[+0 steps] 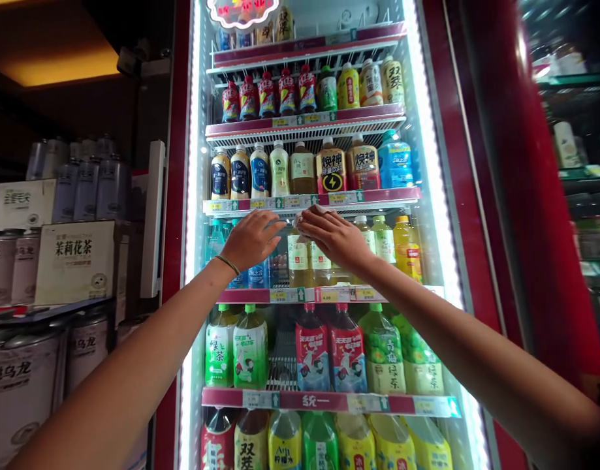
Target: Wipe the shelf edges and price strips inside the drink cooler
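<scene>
"Grip on the right: what's it doing?"
"Right hand [336,236] grasps a pale cloth [317,209] under flattened fingers, apparently against the glass [283,261] of the fridge [439,130]."
"Why flat?"
"Probably to spread the cloth."
"And the left hand [251,236]?"
"Released, fingers loosely spread, near the right; perhaps raised for balance. Whether it touches, I can't tell."
"Those bottles [331,166]?"
"Facing outward, likely for easy reading."

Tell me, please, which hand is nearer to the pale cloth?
Right. The right hand is over the cloth, touching it; the left hand is apart from it, off to its left.
</scene>
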`<control>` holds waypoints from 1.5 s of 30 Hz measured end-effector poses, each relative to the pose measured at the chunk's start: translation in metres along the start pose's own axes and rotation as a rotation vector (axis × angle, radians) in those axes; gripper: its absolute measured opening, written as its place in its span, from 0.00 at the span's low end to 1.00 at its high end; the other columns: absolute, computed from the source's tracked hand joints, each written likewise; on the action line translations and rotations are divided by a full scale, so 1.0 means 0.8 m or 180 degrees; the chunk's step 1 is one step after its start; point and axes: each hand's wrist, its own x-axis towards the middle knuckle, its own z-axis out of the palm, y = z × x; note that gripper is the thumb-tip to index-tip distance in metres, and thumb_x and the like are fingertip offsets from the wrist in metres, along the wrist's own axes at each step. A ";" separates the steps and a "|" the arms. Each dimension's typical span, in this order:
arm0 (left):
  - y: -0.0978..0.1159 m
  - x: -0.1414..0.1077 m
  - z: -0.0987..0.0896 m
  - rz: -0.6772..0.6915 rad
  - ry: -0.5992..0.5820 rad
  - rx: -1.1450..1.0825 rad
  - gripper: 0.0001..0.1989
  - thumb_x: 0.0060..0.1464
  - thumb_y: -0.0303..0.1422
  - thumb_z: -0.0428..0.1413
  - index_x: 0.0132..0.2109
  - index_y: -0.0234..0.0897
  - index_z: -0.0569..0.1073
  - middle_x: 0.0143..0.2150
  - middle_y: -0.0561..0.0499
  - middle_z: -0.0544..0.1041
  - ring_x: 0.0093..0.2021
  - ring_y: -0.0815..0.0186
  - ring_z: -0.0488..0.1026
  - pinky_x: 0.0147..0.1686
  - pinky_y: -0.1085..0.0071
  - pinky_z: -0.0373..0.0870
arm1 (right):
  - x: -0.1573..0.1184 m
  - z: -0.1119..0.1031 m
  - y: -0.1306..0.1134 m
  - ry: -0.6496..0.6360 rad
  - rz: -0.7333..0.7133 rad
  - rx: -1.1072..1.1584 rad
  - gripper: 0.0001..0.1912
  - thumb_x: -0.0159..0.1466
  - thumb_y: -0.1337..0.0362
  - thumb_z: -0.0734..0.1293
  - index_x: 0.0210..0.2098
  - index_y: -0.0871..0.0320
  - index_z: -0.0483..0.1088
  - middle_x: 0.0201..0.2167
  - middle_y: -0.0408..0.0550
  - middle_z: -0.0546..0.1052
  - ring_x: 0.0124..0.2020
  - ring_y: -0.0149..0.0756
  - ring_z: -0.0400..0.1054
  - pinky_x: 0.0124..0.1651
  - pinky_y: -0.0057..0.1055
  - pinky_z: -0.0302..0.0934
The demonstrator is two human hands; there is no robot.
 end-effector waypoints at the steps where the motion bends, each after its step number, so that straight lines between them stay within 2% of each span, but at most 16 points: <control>1: 0.003 0.004 0.002 -0.0002 -0.0003 -0.0016 0.16 0.68 0.34 0.52 0.60 0.41 0.74 0.59 0.42 0.75 0.64 0.51 0.71 0.64 0.46 0.71 | -0.002 -0.002 0.003 0.0047 0.0056 -0.0028 0.27 0.73 0.67 0.62 0.69 0.40 0.65 0.70 0.37 0.68 0.72 0.45 0.61 0.75 0.54 0.58; 5: 0.022 0.022 0.014 -0.0162 0.0066 -0.0133 0.17 0.68 0.34 0.52 0.60 0.40 0.73 0.61 0.41 0.74 0.67 0.50 0.68 0.70 0.43 0.63 | -0.012 -0.005 0.011 0.0470 0.0496 -0.0168 0.25 0.74 0.65 0.60 0.68 0.45 0.66 0.69 0.42 0.69 0.72 0.47 0.61 0.73 0.56 0.60; 9: 0.048 0.046 0.029 -0.0369 0.0167 -0.0325 0.16 0.68 0.33 0.51 0.60 0.40 0.73 0.61 0.41 0.74 0.68 0.50 0.67 0.71 0.43 0.61 | -0.030 -0.018 0.026 -0.0003 -0.0037 -0.0228 0.24 0.75 0.64 0.60 0.69 0.45 0.65 0.70 0.42 0.68 0.72 0.43 0.61 0.74 0.51 0.58; 14: 0.081 0.077 0.047 -0.0465 0.0319 -0.0501 0.14 0.68 0.31 0.51 0.57 0.39 0.74 0.60 0.41 0.75 0.68 0.51 0.67 0.72 0.43 0.59 | -0.049 -0.045 0.054 0.0307 0.0493 -0.0764 0.24 0.75 0.62 0.59 0.68 0.49 0.66 0.69 0.49 0.69 0.71 0.48 0.59 0.70 0.52 0.60; 19: 0.112 0.095 0.063 -0.0960 0.0552 -0.0617 0.15 0.66 0.29 0.52 0.57 0.42 0.74 0.60 0.43 0.75 0.68 0.52 0.68 0.73 0.41 0.56 | -0.072 -0.048 0.067 0.0012 0.0363 -0.1061 0.23 0.73 0.64 0.62 0.66 0.44 0.68 0.57 0.53 0.75 0.55 0.48 0.66 0.55 0.46 0.66; 23: 0.129 0.094 0.073 -0.1123 0.0658 -0.0618 0.16 0.67 0.29 0.50 0.58 0.45 0.74 0.61 0.44 0.75 0.69 0.53 0.66 0.75 0.40 0.51 | -0.076 -0.051 0.086 0.0473 0.0803 -0.0962 0.20 0.73 0.64 0.60 0.61 0.45 0.72 0.50 0.54 0.73 0.50 0.47 0.66 0.49 0.45 0.68; 25: 0.134 0.090 0.075 -0.1102 0.0668 -0.0542 0.18 0.68 0.30 0.48 0.61 0.46 0.72 0.63 0.44 0.74 0.71 0.53 0.65 0.75 0.40 0.49 | -0.077 -0.053 0.090 0.0520 0.0881 -0.0876 0.20 0.74 0.63 0.59 0.62 0.47 0.72 0.49 0.55 0.71 0.49 0.46 0.66 0.48 0.44 0.69; 30: 0.139 0.082 0.080 -0.0927 0.0608 -0.0376 0.22 0.69 0.33 0.47 0.68 0.44 0.67 0.69 0.42 0.70 0.74 0.51 0.60 0.75 0.38 0.45 | -0.085 -0.072 0.114 -0.0143 0.0516 -0.0640 0.22 0.74 0.61 0.58 0.65 0.41 0.69 0.51 0.52 0.72 0.51 0.47 0.66 0.54 0.47 0.70; 33: 0.140 0.081 0.081 -0.0833 0.0571 -0.0479 0.26 0.69 0.35 0.47 0.72 0.47 0.62 0.72 0.44 0.67 0.75 0.50 0.57 0.75 0.35 0.44 | -0.091 -0.083 0.133 0.0384 0.1115 -0.0759 0.24 0.73 0.63 0.56 0.65 0.42 0.69 0.53 0.54 0.71 0.54 0.51 0.66 0.56 0.54 0.68; 35: 0.139 0.082 0.082 -0.0807 0.0534 -0.0576 0.27 0.69 0.35 0.47 0.73 0.48 0.59 0.74 0.46 0.64 0.76 0.50 0.55 0.75 0.35 0.43 | -0.099 -0.082 0.131 0.0561 0.1191 -0.0792 0.25 0.74 0.62 0.56 0.66 0.42 0.69 0.53 0.54 0.71 0.55 0.52 0.65 0.56 0.55 0.69; 37: 0.139 0.082 0.082 -0.0803 0.0491 -0.0641 0.28 0.70 0.35 0.46 0.74 0.48 0.59 0.75 0.46 0.63 0.77 0.50 0.54 0.75 0.36 0.44 | -0.107 -0.079 0.120 0.0345 0.1018 -0.0807 0.25 0.74 0.63 0.57 0.67 0.41 0.67 0.52 0.53 0.73 0.54 0.51 0.65 0.55 0.53 0.70; 40: 0.139 0.083 0.082 -0.0803 0.0483 -0.0663 0.27 0.70 0.36 0.45 0.74 0.48 0.59 0.74 0.46 0.63 0.76 0.49 0.55 0.74 0.35 0.45 | -0.118 -0.084 0.114 -0.0167 0.0678 -0.0855 0.27 0.74 0.65 0.58 0.69 0.38 0.64 0.59 0.48 0.73 0.58 0.50 0.64 0.62 0.52 0.67; 42: 0.139 0.083 0.082 -0.0811 0.0524 -0.0651 0.27 0.70 0.36 0.45 0.74 0.48 0.60 0.74 0.45 0.64 0.76 0.49 0.55 0.74 0.36 0.46 | -0.123 -0.094 0.119 -0.0087 0.0741 -0.0892 0.27 0.74 0.66 0.57 0.68 0.39 0.65 0.60 0.47 0.73 0.59 0.49 0.64 0.63 0.51 0.67; 45: 0.139 0.083 0.081 -0.0799 0.0586 -0.0612 0.27 0.70 0.36 0.46 0.73 0.47 0.60 0.73 0.45 0.65 0.76 0.49 0.57 0.74 0.36 0.48 | -0.131 -0.103 0.123 0.0374 0.1187 -0.0960 0.26 0.74 0.67 0.55 0.67 0.44 0.67 0.59 0.51 0.73 0.60 0.49 0.65 0.64 0.52 0.67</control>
